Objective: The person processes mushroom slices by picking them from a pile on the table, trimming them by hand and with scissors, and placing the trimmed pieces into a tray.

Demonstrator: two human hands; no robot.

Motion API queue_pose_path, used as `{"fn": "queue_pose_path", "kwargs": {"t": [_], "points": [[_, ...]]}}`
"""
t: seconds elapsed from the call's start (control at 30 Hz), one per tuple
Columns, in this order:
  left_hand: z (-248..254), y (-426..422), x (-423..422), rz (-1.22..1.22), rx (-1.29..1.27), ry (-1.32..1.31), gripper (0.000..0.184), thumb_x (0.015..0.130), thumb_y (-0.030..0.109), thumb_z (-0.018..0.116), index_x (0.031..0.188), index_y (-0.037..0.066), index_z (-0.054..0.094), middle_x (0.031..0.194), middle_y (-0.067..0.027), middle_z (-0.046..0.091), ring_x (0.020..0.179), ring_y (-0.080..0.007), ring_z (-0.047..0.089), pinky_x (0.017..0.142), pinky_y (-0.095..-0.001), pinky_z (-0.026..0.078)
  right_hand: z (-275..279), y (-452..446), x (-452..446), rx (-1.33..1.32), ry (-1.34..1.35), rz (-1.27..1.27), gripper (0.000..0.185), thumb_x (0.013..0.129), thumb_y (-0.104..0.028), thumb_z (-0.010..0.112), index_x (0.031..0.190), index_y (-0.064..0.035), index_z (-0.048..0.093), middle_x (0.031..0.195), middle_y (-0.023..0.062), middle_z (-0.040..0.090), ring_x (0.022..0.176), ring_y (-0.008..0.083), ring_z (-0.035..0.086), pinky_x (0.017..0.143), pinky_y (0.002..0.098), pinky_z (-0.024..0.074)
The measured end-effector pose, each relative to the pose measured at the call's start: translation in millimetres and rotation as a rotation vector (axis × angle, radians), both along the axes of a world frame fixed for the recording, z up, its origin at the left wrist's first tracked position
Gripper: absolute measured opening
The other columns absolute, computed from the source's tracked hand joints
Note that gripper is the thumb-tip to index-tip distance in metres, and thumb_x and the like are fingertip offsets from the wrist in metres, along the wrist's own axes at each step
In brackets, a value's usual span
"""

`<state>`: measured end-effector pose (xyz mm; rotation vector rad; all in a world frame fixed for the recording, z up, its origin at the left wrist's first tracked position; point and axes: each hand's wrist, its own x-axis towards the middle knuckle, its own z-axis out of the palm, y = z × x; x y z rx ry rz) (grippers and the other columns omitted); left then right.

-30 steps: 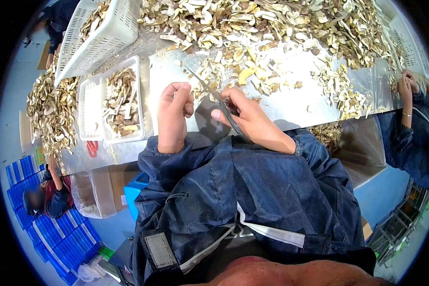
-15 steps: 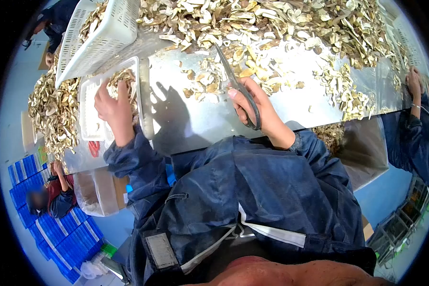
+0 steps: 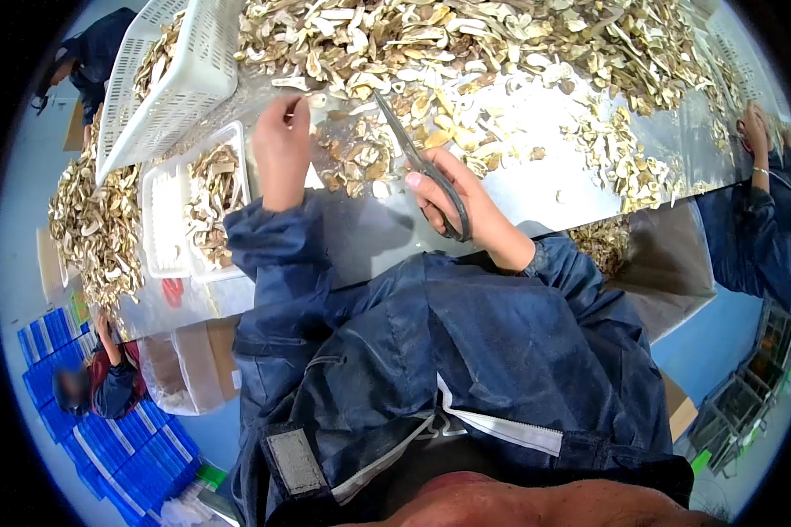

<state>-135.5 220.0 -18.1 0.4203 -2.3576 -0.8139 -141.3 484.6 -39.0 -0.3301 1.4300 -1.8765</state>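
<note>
A pair of dark scissors [image 3: 402, 132] is in my right hand [image 3: 464, 198], its handles in my closed fingers and its blades pointing up and left over loose dried mushroom slices [image 3: 360, 158]. My left hand [image 3: 283, 154] hovers at the left edge of these slices, fingers curled together and slightly blurred. Whatever it may pinch is hidden, though a pale slice [image 3: 317, 100] shows beside its fingertips. Left of that hand, a white tray [image 3: 240, 145] has mushroom slices in one part; an adjoining white tray [image 3: 160, 220] lies beside it.
A large mushroom heap [image 3: 501, 35] covers the far side of the metal table [image 3: 351, 241]. A white perforated basket [image 3: 211, 70] stands tilted at far left, near another heap [image 3: 97, 220]. A red item [image 3: 173, 292] lies by the trays. Other people work at both sides.
My left hand has moved right, from above the white tray to the slices near the scissors, and its fingers have curled in. My right hand and the scissors have barely shifted.
</note>
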Motion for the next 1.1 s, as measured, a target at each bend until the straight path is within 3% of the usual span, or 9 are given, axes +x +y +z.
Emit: {"fn": "queue_pose_path", "kwargs": {"t": [0.07,0.13,0.23,0.33,0.43,0.73,0.83,0.97,1.1], "points": [[2.8,-9.7,19.7,0.020,0.360,-0.069,0.024,0.095,0.016,0.065,0.103,-0.007,0.068,0.084,-0.0090,0.071,0.072,-0.0143,0.061,0.064,-0.0286,0.047,2.9,-1.2,-2.4,0.031,0.022,0.027,0.031,0.100,-0.028,0.064,0.119,-0.0050,0.054,0.069,0.0000,0.053,0.047,0.0056,0.046,0.044,0.0222,0.0344],[11.1,-4.4,35.4,0.015,0.708,-0.050,0.016,0.098,0.014,0.063,0.100,-0.002,0.066,0.088,-0.0053,0.067,0.076,-0.0108,0.059,0.068,-0.0236,0.047,3.7,-2.7,-2.9,0.047,0.050,0.061,0.032,0.100,-0.028,0.064,0.120,-0.0053,0.054,0.070,0.0000,0.052,0.049,0.0060,0.046,0.046,0.0224,0.0349],[15.8,8.7,51.8,-0.091,1.164,0.084,0.013,0.096,0.008,0.062,0.105,-0.002,0.062,0.093,-0.0110,0.070,0.077,-0.0128,0.062,0.069,-0.0234,0.048,1.6,-2.3,-2.3,0.055,0.091,0.087,0.036,0.098,-0.031,0.067,0.119,-0.0058,0.053,0.070,-0.0001,0.051,0.053,0.0069,0.046,0.048,0.0240,0.0353],[19.8,28.1,58.8,-0.083,1.295,0.128,0.008,0.096,0.004,0.060,0.104,0.000,0.060,0.095,-0.0127,0.070,0.077,-0.0139,0.063,0.070,-0.0246,0.051,8.4,-0.3,2.3,0.059,0.132,0.099,0.043,0.093,-0.037,0.073,0.115,-0.0055,0.054,0.072,-0.0001,0.049,0.061,0.0082,0.045,0.053,0.0259,0.0358],[20.6,43.2,62.2,-0.090,1.274,0.133,0.009,0.096,0.004,0.060,0.104,0.000,0.060,0.096,-0.0139,0.071,0.075,-0.0142,0.063,0.071,-0.0257,0.051,17.1,2.1,5.9,0.109,0.220,0.136,0.052,0.090,-0.043,0.075,0.118,-0.0052,0.054,0.080,0.0001,0.050,0.076,0.0112,0.047,0.067,0.0278,0.0398],[24.8,69.8,76.9,-0.152,1.136,0.055,0.012,0.095,0.002,0.061,0.106,0.000,0.058,0.093,-0.0150,0.070,0.072,-0.0136,0.063,0.069,-0.0252,0.052,24.1,-2.9,12.5,0.107,0.376,0.114,0.050,0.090,-0.042,0.075,0.117,-0.0047,0.055,0.082,0.0027,0.056,0.074,0.0138,0.050,0.067,0.0301,0.0425],[26.8,69.0,78.6,-0.170,1.077,-0.017,0.014,0.095,0.007,0.062,0.106,0.001,0.056,0.092,-0.0114,0.070,0.075,-0.0127,0.063,0.070,-0.0245,0.048,23.4,-4.0,13.8,0.152,0.309,0.120,0.049,0.091,-0.041,0.075,0.115,-0.0035,0.055,0.078,0.0043,0.056,0.072,0.0143,0.051,0.066,0.0313,0.0425],[40.7,65.2,72.8,-0.168,0.950,-0.207,0.015,0.096,0.012,0.063,0.105,0.002,0.057,0.090,-0.0084,0.070,0.078,-0.0124,0.064,0.069,-0.0244,0.048,30.6,-2.5,19.6,0.217,0.429,0.103,0.047,0.091,-0.040,0.073,0.113,-0.0029,0.056,0.075,0.0062,0.054,0.070,0.0158,0.051,0.063,0.0321,0.0418],[36.7,63.2,67.9,-0.211,0.986,-0.203,0.014,0.097,0.014,0.064,0.102,0.003,0.058,0.086,-0.0069,0.069,0.078,-0.0125,0.065,0.067,-0.0248,0.048,33.8,-1.3,20.5,0.236,0.467,0.090,0.046,0.092,-0.040,0.072,0.112,-0.0028,0.056,0.074,0.0069,0.054,0.069,0.0167,0.051,0.063,0.0329,0.0420]]}}
